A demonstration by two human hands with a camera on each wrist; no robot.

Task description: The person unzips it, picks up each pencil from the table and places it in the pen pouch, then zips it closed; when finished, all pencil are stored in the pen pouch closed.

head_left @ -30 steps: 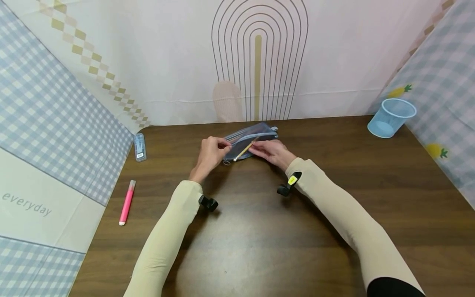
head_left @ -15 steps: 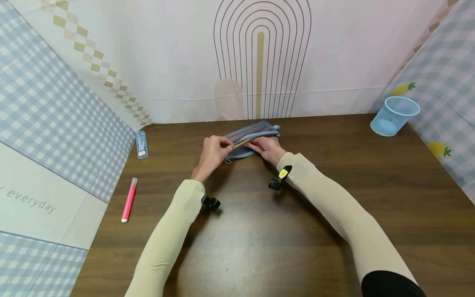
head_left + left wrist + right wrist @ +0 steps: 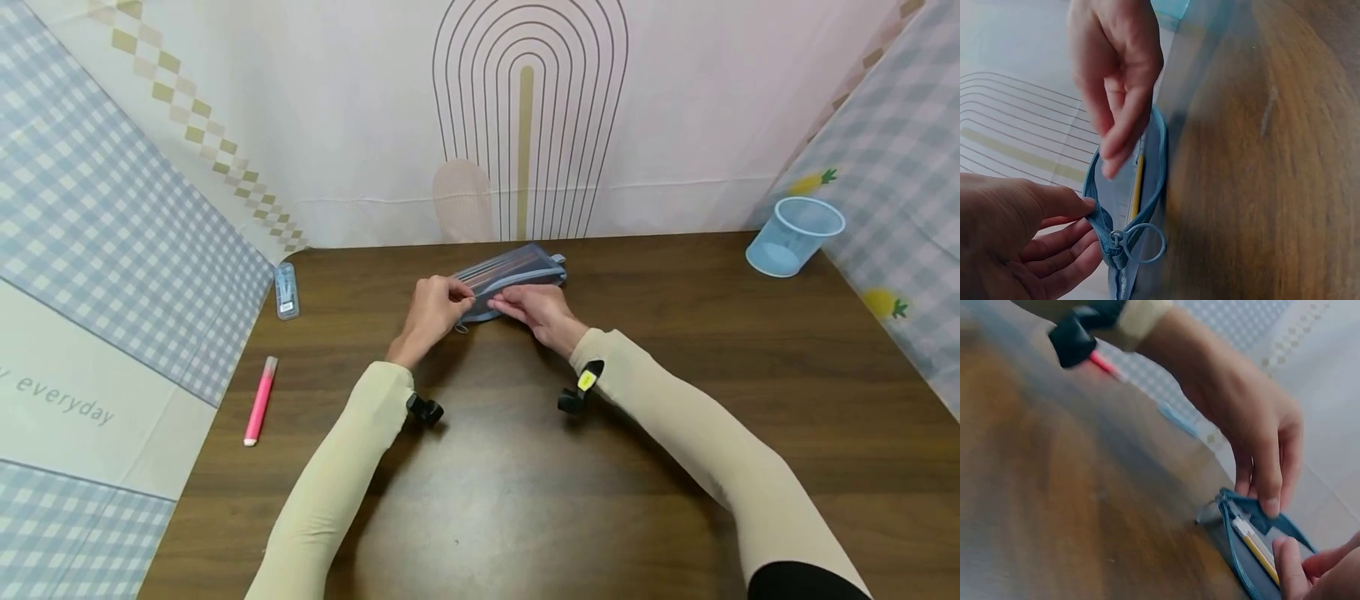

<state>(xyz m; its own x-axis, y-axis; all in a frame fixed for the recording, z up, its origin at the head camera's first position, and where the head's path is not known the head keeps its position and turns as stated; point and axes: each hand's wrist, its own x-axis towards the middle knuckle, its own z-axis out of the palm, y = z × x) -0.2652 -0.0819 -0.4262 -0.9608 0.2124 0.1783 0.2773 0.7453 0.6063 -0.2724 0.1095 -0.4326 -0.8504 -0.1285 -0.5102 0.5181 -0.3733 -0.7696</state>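
A blue see-through zip pencil case (image 3: 517, 262) lies at the table's far edge, its zip undone. My left hand (image 3: 432, 310) pinches one edge of its mouth between thumb and fingers, close to the ring-shaped zip pull (image 3: 1147, 242). Inside lies a yellow pencil (image 3: 1138, 187), which shows in both wrist views. Just over the mouth is my right hand (image 3: 546, 317), fingers fairly straight and close together, with nothing seen in them. In the left wrist view those fingertips (image 3: 1113, 165) hover above the opening.
On the left of the table (image 3: 480, 500) lie a pink marker (image 3: 260, 402) and a small light-blue case (image 3: 287, 292). A light-blue mesh cup (image 3: 795, 237) stands at the far right. Patterned cloth (image 3: 360, 125) rises behind and at both sides.
The yellow pencil was in my right hand over the case; it has gone into the case and been let go. My right hand has drawn back slightly. My left hand keeps its pinch.
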